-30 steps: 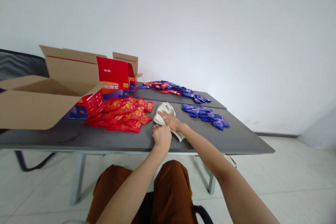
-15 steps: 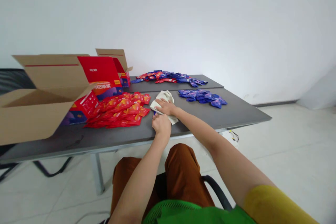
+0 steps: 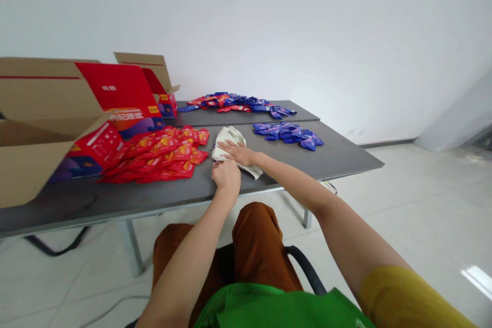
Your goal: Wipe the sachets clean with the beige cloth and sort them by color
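A crumpled off-white cloth point(image 3: 230, 136) lies on the dark grey table, close to its front edge. My right hand point(image 3: 242, 154) rests flat on top of it with the fingers stretched out. Just in front, my left hand point(image 3: 226, 177) is closed at the cloth's near left edge. A sliver of blue shows by its fingers, apparently a blue sachet mostly hidden under the cloth. To the left of my hands is a heap of red sachets point(image 3: 165, 154). Several blue sachets point(image 3: 288, 133) lie beyond my hands to the right.
A large open carton point(image 3: 119, 92) with raised flaps stands on the table's left side. Behind it is a smaller open carton point(image 3: 167, 105). Mixed red and blue sachets point(image 3: 238, 102) lie along the back, near the white wall.
The view has shifted, so the table and everything on it appear further left and slightly higher. My right hand stays on the cloth, whose right end now spreads further out beneath the wrist.
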Available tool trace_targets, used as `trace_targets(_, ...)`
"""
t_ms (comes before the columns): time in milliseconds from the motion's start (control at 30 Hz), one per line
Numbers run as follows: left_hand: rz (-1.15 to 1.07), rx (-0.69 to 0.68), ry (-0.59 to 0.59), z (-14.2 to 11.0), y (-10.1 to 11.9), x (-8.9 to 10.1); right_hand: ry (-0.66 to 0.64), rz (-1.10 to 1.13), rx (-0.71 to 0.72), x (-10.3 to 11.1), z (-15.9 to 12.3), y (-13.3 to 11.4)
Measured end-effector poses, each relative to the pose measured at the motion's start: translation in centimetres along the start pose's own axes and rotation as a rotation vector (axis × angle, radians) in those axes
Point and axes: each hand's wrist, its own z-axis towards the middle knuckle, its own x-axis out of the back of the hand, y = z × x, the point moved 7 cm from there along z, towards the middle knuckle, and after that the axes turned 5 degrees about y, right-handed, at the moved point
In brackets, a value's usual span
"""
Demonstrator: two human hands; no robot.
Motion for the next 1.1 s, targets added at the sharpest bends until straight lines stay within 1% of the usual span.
trace_targets(133, 0.020, 0.011, 0.024, 0.1, 0.1, -0.2, 0.031, -0.005, -0.121, -0.1, 3.5, 0.8)
trace_targets(233, 0.028, 0.013, 0.054, 0.0, 0.1, -0.4, 0.034, 0.007, -0.199, -0.1, 4.8, 1.2)
trace_targets(333, 0.036, 0.015, 0.091, 0.0, 0.1, -0.4, 0.052, 0.008, -0.191, 0.0, 4.3, 1.2)
trace_targets(400, 0.040, 0.013, 0.090, -0.1, 0.2, -0.4, 0.048, 0.008, -0.123, -0.1, 3.2, 0.7)
trace_targets(533, 0.016, 0.013, 0.035, -0.1, 0.1, -0.4, -0.011, 0.018, 0.050, -0.3, 0.5, -0.3)
trace_targets(633, 0.007, 0.017, 0.005, -0.1, 0.2, -0.2, -0.036, 0.018, 0.089, -0.3, -0.1, -0.4)
trace_targets(767, 0.025, 0.035, -0.009, -0.1, 0.2, 0.0, -0.027, -0.018, 0.065, -0.3, 1.1, -0.4)
trace_targets(867, 0.035, 0.039, -0.010, -0.1, 0.3, -0.1, -0.025, -0.054, -0.016, -0.3, 2.6, -0.1)
trace_targets(967, 0.036, 0.034, -0.001, 0.0, 0.4, -0.1, 0.015, -0.072, -0.106, 0.0, 3.9, 0.4)
trace_targets(1033, 0.039, 0.032, 0.020, -0.1, 0.6, 0.0, 0.033, -0.071, -0.136, 0.1, 4.1, 0.5)
trace_targets(1100, 0.056, 0.042, 0.033, -0.1, 0.7, 0.1, 0.017, -0.062, -0.118, 0.0, 3.6, 0.5)
